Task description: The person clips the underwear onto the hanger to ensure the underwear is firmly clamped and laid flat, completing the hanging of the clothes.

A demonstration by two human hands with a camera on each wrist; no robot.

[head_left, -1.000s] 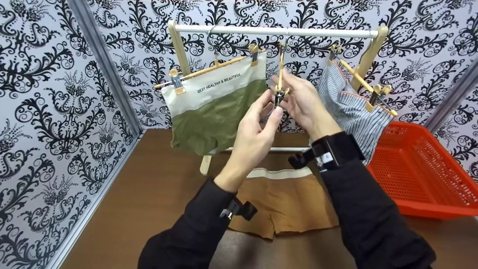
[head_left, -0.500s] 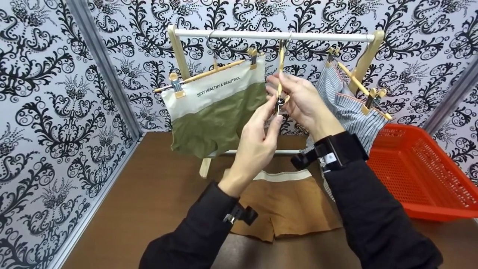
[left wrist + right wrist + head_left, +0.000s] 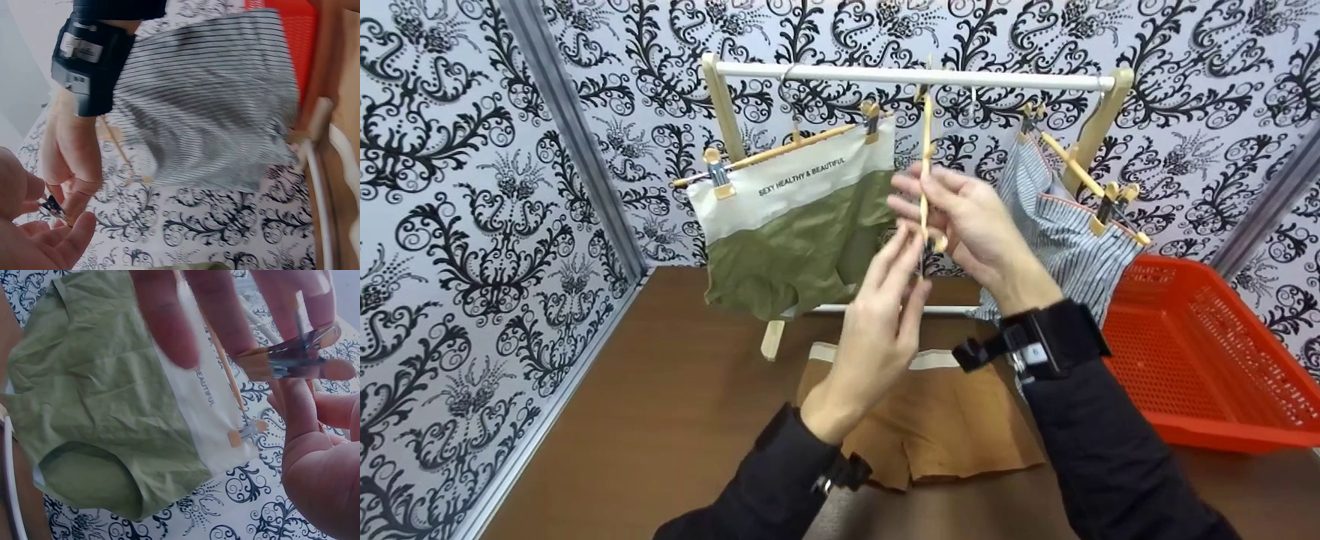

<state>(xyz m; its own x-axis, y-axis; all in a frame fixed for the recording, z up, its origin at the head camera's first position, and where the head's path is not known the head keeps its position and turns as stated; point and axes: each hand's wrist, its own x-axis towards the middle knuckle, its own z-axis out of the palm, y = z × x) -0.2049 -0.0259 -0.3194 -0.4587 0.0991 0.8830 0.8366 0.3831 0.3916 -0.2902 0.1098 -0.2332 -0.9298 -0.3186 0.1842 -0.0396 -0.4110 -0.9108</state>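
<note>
Both hands are at a wooden clip hanger (image 3: 926, 135), seen almost end-on below the rail in the head view. My left hand (image 3: 877, 322) has fingers and thumb on either side of its near metal clip (image 3: 292, 363), pinching there. Just beyond, my right hand (image 3: 979, 232) holds the bar near that clip, thumb on one side and other fingers spread behind. No garment shows on this hanger. Brown shorts (image 3: 960, 420) with a cream waistband lie on the table beneath, partly hidden by my left arm.
A white rail (image 3: 847, 73) on wooden posts spans the back. Green-and-white shorts (image 3: 787, 247) hang at its left, striped shorts (image 3: 1072, 232) at its right, both clipped to hangers. A red basket (image 3: 1245, 435) stands right on the brown table (image 3: 607, 420). Patterned walls (image 3: 495, 187) enclose the table.
Both hands have come down with the near end of the hanger, so more of its bar shows above them. The left fingers have straightened somewhat. The head view has shifted slightly.
</note>
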